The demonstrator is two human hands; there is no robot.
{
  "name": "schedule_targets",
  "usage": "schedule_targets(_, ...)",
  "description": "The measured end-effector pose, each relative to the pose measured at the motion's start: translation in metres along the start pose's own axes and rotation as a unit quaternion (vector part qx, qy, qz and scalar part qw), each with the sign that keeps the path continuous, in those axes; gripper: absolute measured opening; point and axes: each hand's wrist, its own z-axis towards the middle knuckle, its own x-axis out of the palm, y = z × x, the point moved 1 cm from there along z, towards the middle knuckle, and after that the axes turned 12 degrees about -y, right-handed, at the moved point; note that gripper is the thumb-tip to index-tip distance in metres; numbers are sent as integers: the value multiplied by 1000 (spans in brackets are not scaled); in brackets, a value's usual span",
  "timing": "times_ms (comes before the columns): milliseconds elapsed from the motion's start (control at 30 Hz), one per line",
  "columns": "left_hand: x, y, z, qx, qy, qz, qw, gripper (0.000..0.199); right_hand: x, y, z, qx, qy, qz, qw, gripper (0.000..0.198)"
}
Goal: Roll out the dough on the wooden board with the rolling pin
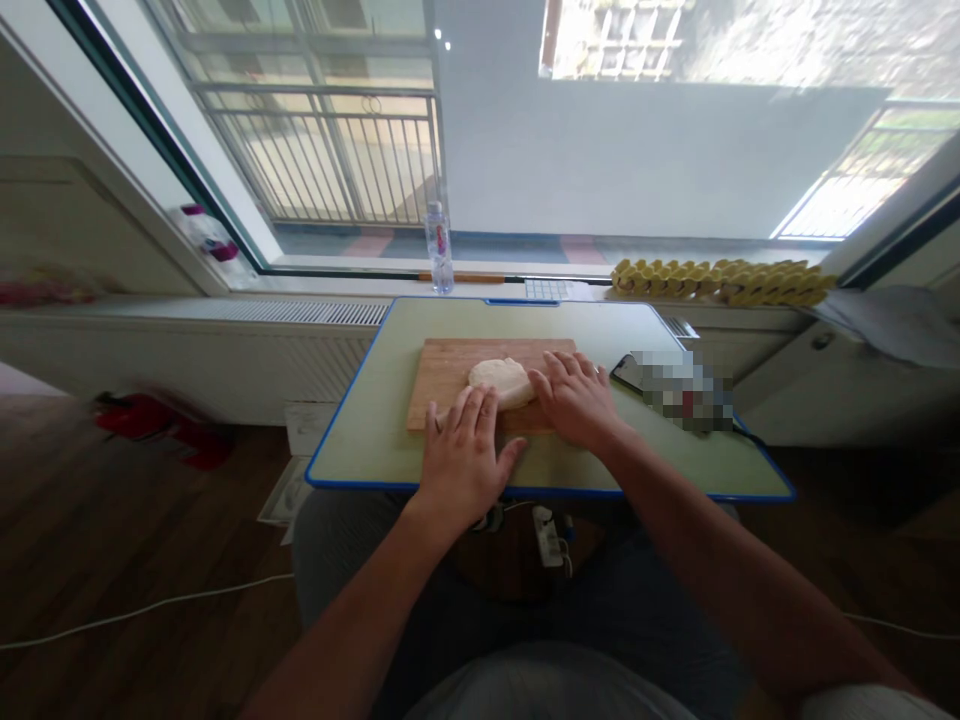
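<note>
A pale, flattened lump of dough (498,376) lies on a wooden cutting board (442,362). My left hand (465,450) is laid palm down over the board's near left part, fingers stretched forward at the dough's near edge and thumb out to the side. By its outer fingers shows a small pale end of something that I cannot make out. My right hand (576,395) lies flat over the board's right side, its fingers extended and touching or nearly touching the dough's right edge. What is under both palms is hidden.
The board rests on a small pale green table (375,440) with a blue rim. A phone (628,372) lies at its right, beside a blurred-out patch. On the windowsill are a water bottle (439,250) and a yellow scalloped object (720,282). Below sits a power strip (547,535).
</note>
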Motion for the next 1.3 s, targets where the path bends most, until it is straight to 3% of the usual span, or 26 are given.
schedule_targets(233, 2, 23, 48, -18, 2, 9, 1000, 68, 4, 14, 44, -81, 12, -34, 996, 54)
schedule_targets(333, 7, 34, 65, -15, -4, 13, 1000, 65, 8, 18, 54, -78, 7, -32, 996, 54)
schedule_targets(633, 24, 64, 123, 45, 34, 7, 998, 60, 2, 9, 28, -62, 10, 6, 998, 65)
schedule_targets(800, 34, 65, 149, 30, 52, 1, 998, 54, 1, 13, 16, -54, 10, -4, 998, 65)
schedule_targets(967, 35, 64, 147, 10, 70, -3, 997, 54, -6, 29, -5, -49, 14, -19, 998, 71)
schedule_targets(1300, 17, 79, 107, 14, 89, -32, 995, 60, -19, 49, -54, -94, -4, 12, 995, 76)
